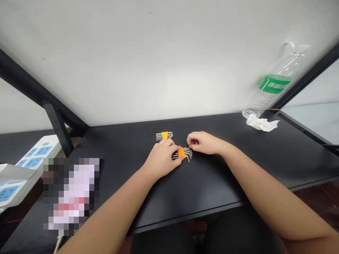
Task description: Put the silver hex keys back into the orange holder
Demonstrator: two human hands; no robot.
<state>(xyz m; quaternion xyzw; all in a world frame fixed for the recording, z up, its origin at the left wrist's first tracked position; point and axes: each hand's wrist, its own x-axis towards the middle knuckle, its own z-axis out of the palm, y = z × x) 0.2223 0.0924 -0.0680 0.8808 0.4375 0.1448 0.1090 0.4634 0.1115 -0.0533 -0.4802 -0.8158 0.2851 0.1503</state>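
My left hand (165,157) grips an orange hex key holder (182,152) between thumb and fingers, low over the black tabletop. Several silver L-shaped hex keys (189,154) sit in that holder, their bent ends pointing right. Just to the right, my right hand (200,141) is closed in a pinch at the upper bent ends. A thin hex key (186,146) shows only in small part at its fingertips. Behind my left hand lies a second hex key set (164,135) in a yellow-orange holder, partly covered by my fingers.
A clear plastic bottle (275,83) with a green label leans at the back right, with crumpled white tissue (261,123) beside it. White power strips (39,151) and a blurred-out pinkish object (76,187) with a cable lie left. A grey-white wall (169,70) closes the back.
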